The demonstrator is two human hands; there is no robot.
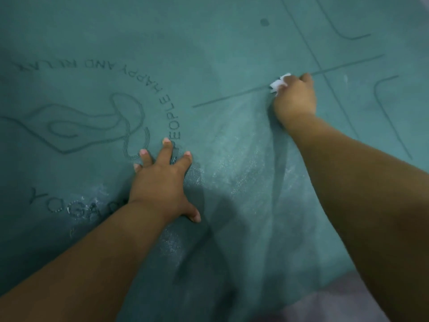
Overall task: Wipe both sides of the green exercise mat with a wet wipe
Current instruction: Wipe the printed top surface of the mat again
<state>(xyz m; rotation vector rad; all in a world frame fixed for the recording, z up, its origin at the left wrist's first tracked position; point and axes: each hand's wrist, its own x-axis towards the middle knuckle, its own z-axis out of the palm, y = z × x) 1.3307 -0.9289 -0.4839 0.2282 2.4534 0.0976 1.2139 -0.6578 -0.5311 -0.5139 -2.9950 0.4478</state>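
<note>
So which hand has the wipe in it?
The right hand, reaching farther up the green mat, grips the white wet wipe on a printed line. The left hand holds nothing; it presses flat, fingers spread, by the round logo.

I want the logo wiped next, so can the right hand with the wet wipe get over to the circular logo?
Probably yes: bare mat lies between the right hand and logo, though the left hand presses on its edge.

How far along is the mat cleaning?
Partly done. Damp streaks show the near part is wiped. The right hand presses the wet wipe on the green mat; the left hand braces it. The far part looks dry, and the underside remains.
</note>
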